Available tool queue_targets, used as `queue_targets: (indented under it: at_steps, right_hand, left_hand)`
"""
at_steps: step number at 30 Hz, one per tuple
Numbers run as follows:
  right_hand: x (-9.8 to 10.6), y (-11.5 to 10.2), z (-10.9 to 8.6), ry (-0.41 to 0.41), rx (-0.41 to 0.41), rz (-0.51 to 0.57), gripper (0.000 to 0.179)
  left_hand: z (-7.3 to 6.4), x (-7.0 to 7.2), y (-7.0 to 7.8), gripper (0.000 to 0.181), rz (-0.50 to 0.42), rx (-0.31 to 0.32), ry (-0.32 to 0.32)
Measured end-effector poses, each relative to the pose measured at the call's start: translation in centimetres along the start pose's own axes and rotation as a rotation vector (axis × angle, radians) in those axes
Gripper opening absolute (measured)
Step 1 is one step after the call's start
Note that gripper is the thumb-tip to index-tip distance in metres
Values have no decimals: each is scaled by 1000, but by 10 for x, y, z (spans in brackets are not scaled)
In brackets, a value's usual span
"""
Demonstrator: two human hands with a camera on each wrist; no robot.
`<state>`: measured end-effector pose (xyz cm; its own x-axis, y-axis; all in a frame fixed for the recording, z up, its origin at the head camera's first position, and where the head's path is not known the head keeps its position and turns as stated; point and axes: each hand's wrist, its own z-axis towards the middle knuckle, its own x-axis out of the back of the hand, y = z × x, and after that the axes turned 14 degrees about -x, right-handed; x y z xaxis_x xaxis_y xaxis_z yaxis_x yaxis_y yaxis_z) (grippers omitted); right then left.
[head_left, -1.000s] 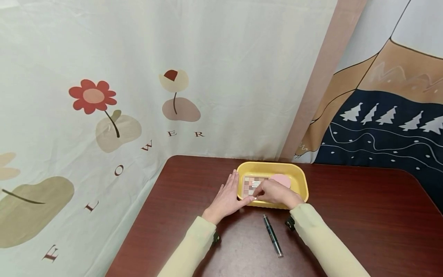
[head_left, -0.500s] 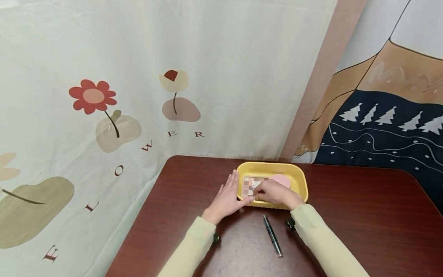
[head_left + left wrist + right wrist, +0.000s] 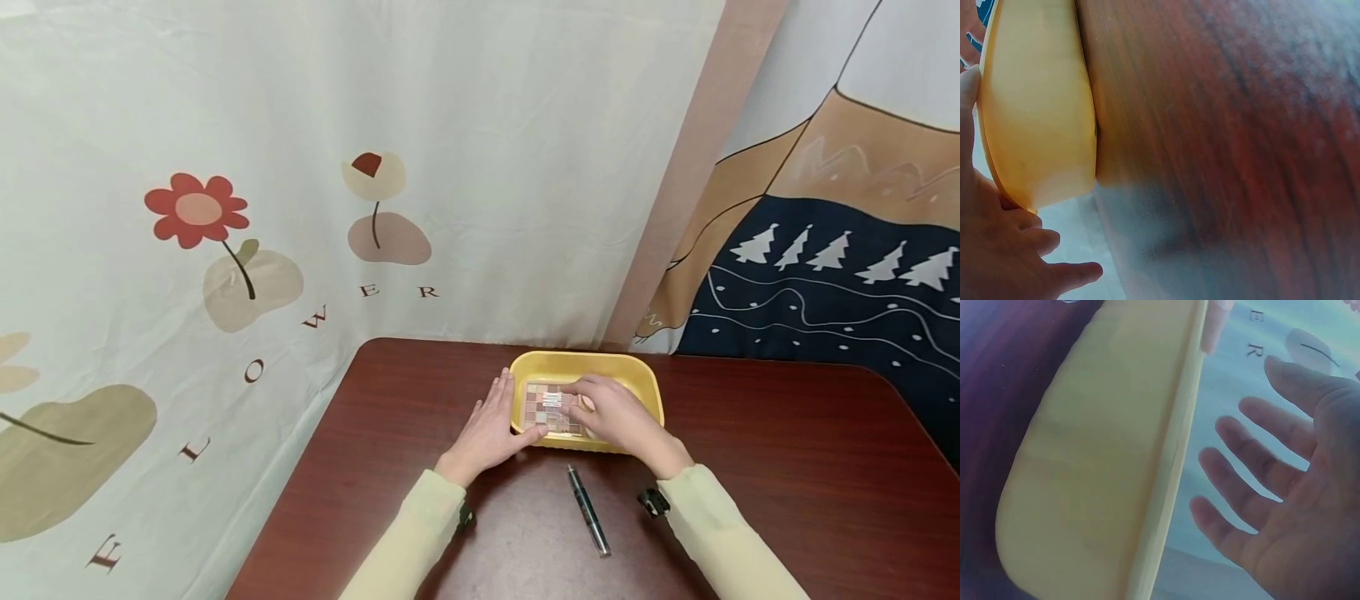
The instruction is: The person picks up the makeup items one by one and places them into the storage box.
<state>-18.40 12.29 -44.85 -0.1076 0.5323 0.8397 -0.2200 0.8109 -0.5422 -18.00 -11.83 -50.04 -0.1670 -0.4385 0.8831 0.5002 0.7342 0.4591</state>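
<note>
A yellow plastic tray (image 3: 577, 364) stands near the table's back edge. In it lies an eyeshadow palette (image 3: 540, 410) with a checkered lid and white lettering. Just right of this, a pink round piece (image 3: 588, 403) is mostly hidden behind my right hand (image 3: 618, 414). That hand hovers over the tray; the right wrist view shows its fingers spread and relaxed, holding nothing. My left hand (image 3: 487, 433) rests along the tray's left end with straight fingers, its thumb at the front rim. The left wrist view shows this thumb against the tray's wall (image 3: 1041, 100).
A dark pen (image 3: 588, 510) lies on the brown table (image 3: 787, 467) in front of the tray, between the forearms. Behind the table hangs a printed curtain (image 3: 487, 167). A small black device (image 3: 654, 502) is strapped at the right wrist.
The right hand has moved up and right from the palette's front corner, its fingers opening out. More of the palette shows, less of the pink round piece. The left hand stays in place.
</note>
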Motion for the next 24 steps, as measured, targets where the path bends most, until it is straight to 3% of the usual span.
queue_targets:
  at_steps: [16,21,24]
  right_hand:
    - [3,0,-41,168,93,-19,48]
    - [1,1,-51,207,119,-45,61]
    - [-3,2,-58,211,89,-67,70]
  left_hand:
    - [0,1,-1,112,1,10,-9]
    - [0,1,0,113,2,9,-9]
    - [0,1,0,113,-3,10,-5]
